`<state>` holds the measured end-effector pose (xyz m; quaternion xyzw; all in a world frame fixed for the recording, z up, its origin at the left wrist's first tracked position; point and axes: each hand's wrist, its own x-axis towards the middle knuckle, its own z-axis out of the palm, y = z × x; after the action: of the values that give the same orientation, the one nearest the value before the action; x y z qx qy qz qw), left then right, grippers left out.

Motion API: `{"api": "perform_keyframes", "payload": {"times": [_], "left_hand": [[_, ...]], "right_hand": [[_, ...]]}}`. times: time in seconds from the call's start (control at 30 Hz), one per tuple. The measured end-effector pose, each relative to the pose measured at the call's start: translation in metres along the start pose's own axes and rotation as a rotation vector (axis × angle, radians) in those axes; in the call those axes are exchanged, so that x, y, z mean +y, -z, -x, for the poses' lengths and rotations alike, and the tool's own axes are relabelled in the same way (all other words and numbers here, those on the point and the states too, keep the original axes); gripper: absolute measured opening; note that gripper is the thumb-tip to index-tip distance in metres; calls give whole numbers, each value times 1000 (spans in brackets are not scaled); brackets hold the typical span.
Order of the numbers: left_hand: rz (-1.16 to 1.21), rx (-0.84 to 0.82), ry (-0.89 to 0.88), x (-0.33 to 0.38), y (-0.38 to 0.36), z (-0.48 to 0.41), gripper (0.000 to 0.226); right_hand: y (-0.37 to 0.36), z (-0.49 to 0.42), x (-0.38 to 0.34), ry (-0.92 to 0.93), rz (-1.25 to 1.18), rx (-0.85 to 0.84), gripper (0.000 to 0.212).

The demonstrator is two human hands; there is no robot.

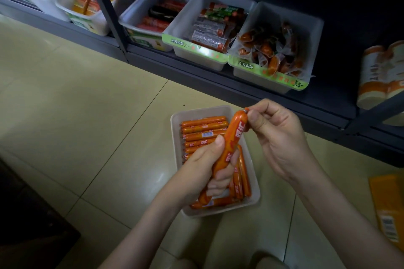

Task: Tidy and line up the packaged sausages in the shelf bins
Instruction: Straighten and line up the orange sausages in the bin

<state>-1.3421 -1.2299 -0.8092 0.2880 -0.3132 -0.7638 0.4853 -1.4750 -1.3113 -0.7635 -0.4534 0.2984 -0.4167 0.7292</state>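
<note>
- The left hand (205,166) comes in from the lower left with its fingers curled round the lower half of one orange packaged sausage (237,129), thumb pressed on its side.
- The sausage stands tilted, its upper end leaning to the right, above the bin on the floor.
- The right hand (279,140) pinches the clipped tip at the upper end of that sausage between thumb and forefinger; the other fingers are folded in.
- Under both hands a white bin (201,110) sits on the pale tiled floor (87,116), holding more orange sausages of the same kind.
- In the bin's far half a row of sausages (203,130) lies crosswise, side by side; in its near right part several (242,172) lie lengthwise, and one lies across the near end.
- At the right edge of the floor lies a yellow pack (387,203) with a barcode.
- Beyond the floor bin runs a dark shelf (153,59) with white bins set side by side.
- The shelf bin (140,6) on the left holds red and black packs.
- The middle shelf bin (185,15) holds vacuum-wrapped sausages lying crosswise, with a green label on its front.
- The next shelf bin (316,39) to the right is heaped with small clear-wrapped sausages in disorder, some hanging over the front rim.
- Far right on the shelf stand orange-and-white rolls (376,76).
</note>
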Motion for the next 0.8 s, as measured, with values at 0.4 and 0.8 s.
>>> {"api": "perform_keyframes", "payload": {"times": [0.4,0.8], "left_hand": [[-401,220,-105,2,-1,-5,26],[-1202,570,-584,5,-2,-11,15]], "right_hand": [[8,0,1,6,300,-252,10],[0,5,13,414,456,-165,29]]}}
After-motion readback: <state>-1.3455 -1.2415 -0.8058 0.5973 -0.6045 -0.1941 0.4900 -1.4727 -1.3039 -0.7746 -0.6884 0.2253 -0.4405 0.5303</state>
